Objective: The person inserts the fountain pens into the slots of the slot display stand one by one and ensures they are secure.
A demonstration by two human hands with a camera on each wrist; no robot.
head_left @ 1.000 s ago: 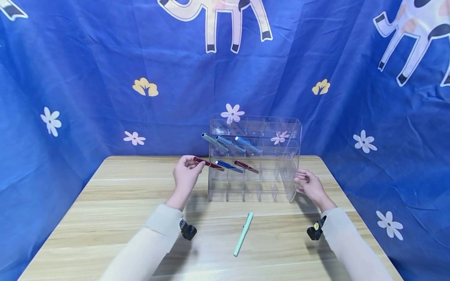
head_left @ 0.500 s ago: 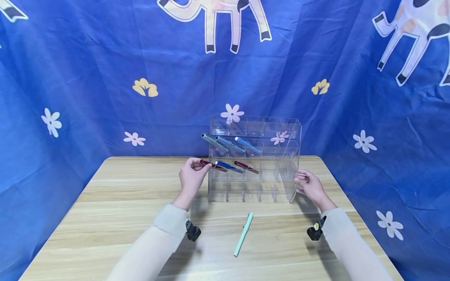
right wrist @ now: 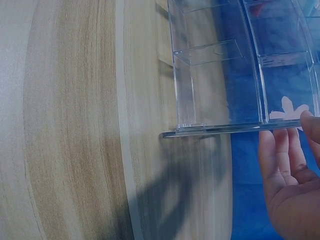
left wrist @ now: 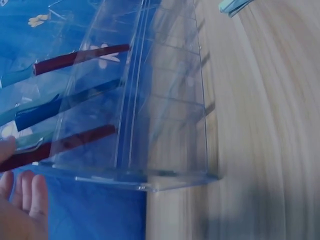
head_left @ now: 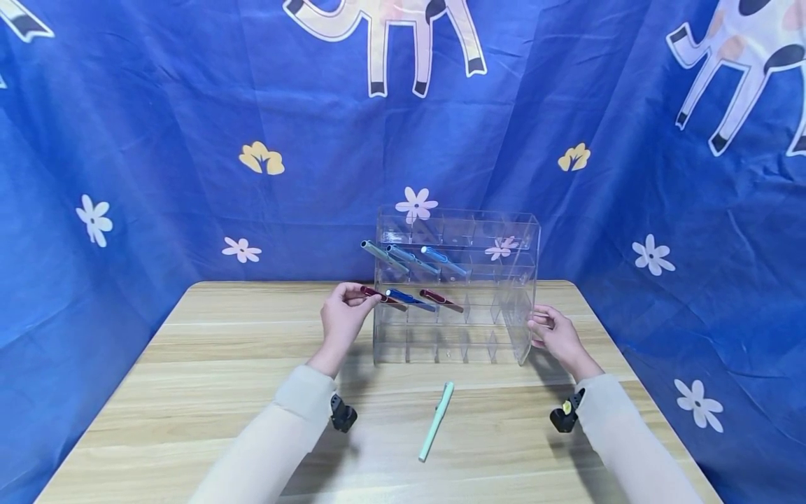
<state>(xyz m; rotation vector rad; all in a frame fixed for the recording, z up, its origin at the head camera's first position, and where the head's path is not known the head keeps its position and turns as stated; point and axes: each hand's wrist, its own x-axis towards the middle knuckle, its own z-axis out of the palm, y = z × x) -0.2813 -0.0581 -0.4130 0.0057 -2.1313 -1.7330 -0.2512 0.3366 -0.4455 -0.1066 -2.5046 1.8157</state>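
A clear acrylic pen rack with tiered compartments stands upright on the table. At its left side my left hand pinches a dark red pen by its upper end; the pen's lower part slants into the leftmost slot of the middle tier. In the left wrist view the thumb lies over this pen, other fingers below. My right hand holds the rack's right side panel, thumb at the edge and fingertips against the outer face in the right wrist view. A blue pen and another dark red pen lean alongside.
Higher up, a grey-green pen, a steel-blue pen and a light blue pen slant in the rack. A mint green pen lies on the wooden table in front. Blue patterned cloth hangs behind and at both sides.
My left hand has moved right with the dark red pen, bringing it further into the left slot, then stayed nearly still. The right hand keeps its place on the rack.
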